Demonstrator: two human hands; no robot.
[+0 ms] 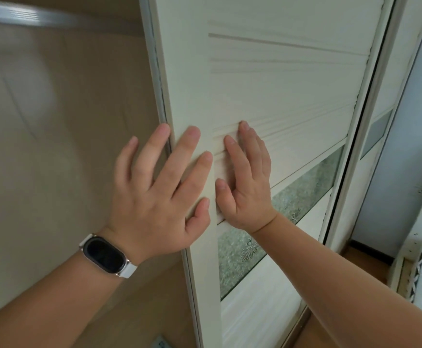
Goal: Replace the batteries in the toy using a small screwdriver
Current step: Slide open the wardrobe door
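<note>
Cream louvred door (pixel 280 84), left hand (pixel 159 192) pressing flat on its left edge, fingers spread, right hand (pixel 247 187) pressing alongside, fingers together.

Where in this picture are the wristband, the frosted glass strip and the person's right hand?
wristband (pixel 103 254): head view, on its dark screen.
frosted glass strip (pixel 235 259): head view, on the patterned pane beside the flower motif.
right hand (pixel 248 189): head view, on the back of the hand.
</note>
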